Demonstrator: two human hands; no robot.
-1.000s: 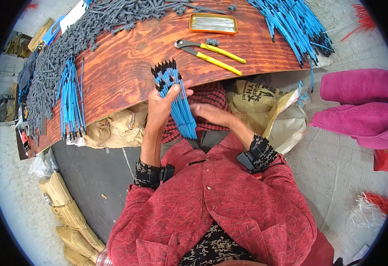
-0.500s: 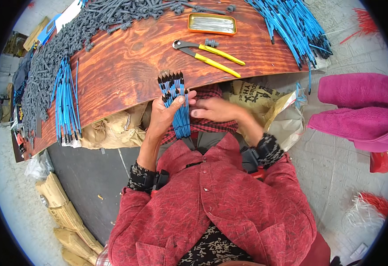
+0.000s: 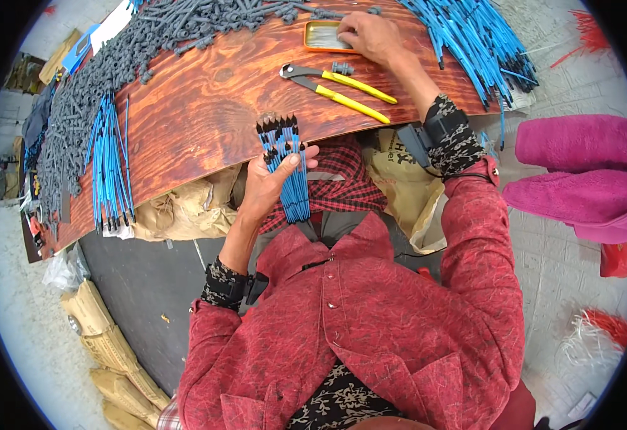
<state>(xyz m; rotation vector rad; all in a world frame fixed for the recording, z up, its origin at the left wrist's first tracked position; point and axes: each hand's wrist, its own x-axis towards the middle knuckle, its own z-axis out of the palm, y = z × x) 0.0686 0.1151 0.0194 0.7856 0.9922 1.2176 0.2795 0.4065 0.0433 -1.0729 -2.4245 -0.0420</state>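
My left hand (image 3: 269, 179) is closed round a bundle of thin blue tubes with black tips (image 3: 295, 193), held upright just off the table's front edge. The thumb presses across the bundle's front. At the table's far side, my right hand (image 3: 372, 37) dips its bent fingers into a shallow yellow-rimmed tray (image 3: 316, 49) of thin silvery wire pieces (image 3: 322, 34). Its fingertips are over the tray's right half, and what they grip, if anything, is hidden. Yellow-handled pincers (image 3: 342, 86) lie on the wood nearer to me, beside a small grey fitting (image 3: 342, 69).
Grey plastic fittings (image 3: 177, 29) are heaped along the table's (image 3: 213, 107) far left. More blue tubes lie at the left (image 3: 105, 165) and in a big pile at the right (image 3: 471, 50). Brown paper sacks (image 3: 184, 208) hang under the edge. Pink towelling (image 3: 578, 143) is at the right.
My right hand has left the area beside the bundle and reached forward to the wire tray. My left hand keeps the tubes in about the same place.
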